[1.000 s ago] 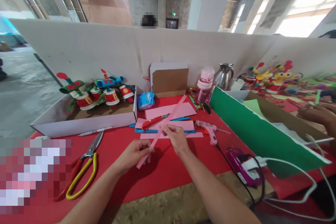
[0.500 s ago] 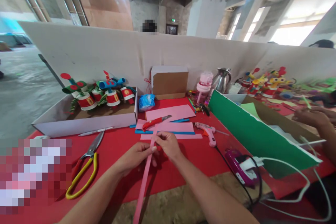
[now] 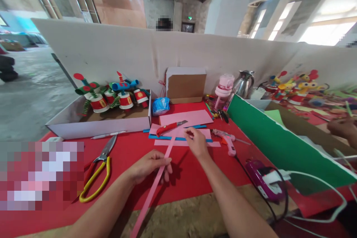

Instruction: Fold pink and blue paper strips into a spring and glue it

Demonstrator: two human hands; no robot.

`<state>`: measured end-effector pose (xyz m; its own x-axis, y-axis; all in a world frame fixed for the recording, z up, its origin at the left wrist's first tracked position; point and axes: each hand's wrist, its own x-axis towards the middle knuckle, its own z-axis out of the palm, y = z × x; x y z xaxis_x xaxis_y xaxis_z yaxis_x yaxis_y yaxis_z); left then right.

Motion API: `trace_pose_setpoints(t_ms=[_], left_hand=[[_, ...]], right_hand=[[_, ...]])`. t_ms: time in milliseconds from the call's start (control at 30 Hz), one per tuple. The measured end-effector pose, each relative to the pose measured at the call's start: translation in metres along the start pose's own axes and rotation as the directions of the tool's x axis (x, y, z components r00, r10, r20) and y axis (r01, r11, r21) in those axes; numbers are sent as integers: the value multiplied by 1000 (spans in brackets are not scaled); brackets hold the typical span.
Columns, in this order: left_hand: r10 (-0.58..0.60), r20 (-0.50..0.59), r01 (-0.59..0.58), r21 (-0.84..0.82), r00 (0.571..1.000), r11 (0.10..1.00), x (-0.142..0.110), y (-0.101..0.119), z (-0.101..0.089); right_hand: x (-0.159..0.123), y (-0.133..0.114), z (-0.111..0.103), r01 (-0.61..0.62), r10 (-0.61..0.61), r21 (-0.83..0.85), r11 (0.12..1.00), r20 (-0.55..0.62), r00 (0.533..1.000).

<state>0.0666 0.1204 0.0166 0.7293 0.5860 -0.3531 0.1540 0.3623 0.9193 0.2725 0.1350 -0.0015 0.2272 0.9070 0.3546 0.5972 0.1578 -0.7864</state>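
Observation:
A long pink paper strip (image 3: 152,190) slants from the front edge of the table up toward the stacked paper. My left hand (image 3: 153,165) is closed on it, thumb on top and fingers beneath. To the right, apart from the strip, my right hand (image 3: 196,142) hovers over pink paper (image 3: 206,133) with its fingers curled together; whether anything is between them is hidden. Just beyond the hands, a red-handled utility knife (image 3: 170,128) lies on the paper. Blue strips (image 3: 160,137) and another pink strip (image 3: 161,143) lie around it.
Large scissors (image 3: 102,165) lie left, near a pen (image 3: 108,135) and a white box (image 3: 97,128) of paper-cup figures. On the right are a pink glue gun (image 3: 228,143), a purple power strip (image 3: 263,182) with cables and a green-sided box (image 3: 267,145). A co-worker's hand (image 3: 344,124) shows beyond.
My right hand has come off the pink strip and moved right and slightly away from me. My left hand still holds the strip. The whole view has shifted a little.

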Motion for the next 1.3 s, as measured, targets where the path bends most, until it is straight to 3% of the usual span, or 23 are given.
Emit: trace_pose_setpoints(t_ms=[67,133,267,367,467,567,667,900,1067,1200,1300], left_hand=[[6,-20,-6,-1,1000,1000,1,0,0],[13,-33,-13,6,999,1000,1,0,1],[61,-98,-65,-42,993,997,3,0,4],[145,-240,-184,-152,960,971,6,2,2],[181,-421,-312,-266,889,912,9,4,-4],[186,-508,-400,-353,841,846,12,4,-10],[166,-529,-422,-411,833,808,15,2,-15],[133,-551,-412,-421,824,808,19,-4,-21],[91,-607,-404,-402,789,822,19,-3,-21],[86,-632,-413,-392,770,822,17,0,-20],[50,-603,-356,-399,796,845,15,3,-18]], right_hand=[[-1,5,4,71,-56,-231,970,71,996],[-3,6,7,93,-31,-396,913,161,986],[-5,1,8,91,57,-514,853,264,963],[-4,-5,3,80,78,-522,849,274,958],[-5,-10,-3,127,28,-485,865,299,954],[-6,-12,-12,160,6,-482,862,325,946],[-7,-9,-19,163,16,-522,837,321,947],[0,-6,-27,307,-120,-504,807,370,921],[3,-5,-35,248,-146,-555,794,223,964],[1,-8,-30,321,-278,-423,847,162,947],[-2,-14,-22,393,-363,-317,863,154,919]])
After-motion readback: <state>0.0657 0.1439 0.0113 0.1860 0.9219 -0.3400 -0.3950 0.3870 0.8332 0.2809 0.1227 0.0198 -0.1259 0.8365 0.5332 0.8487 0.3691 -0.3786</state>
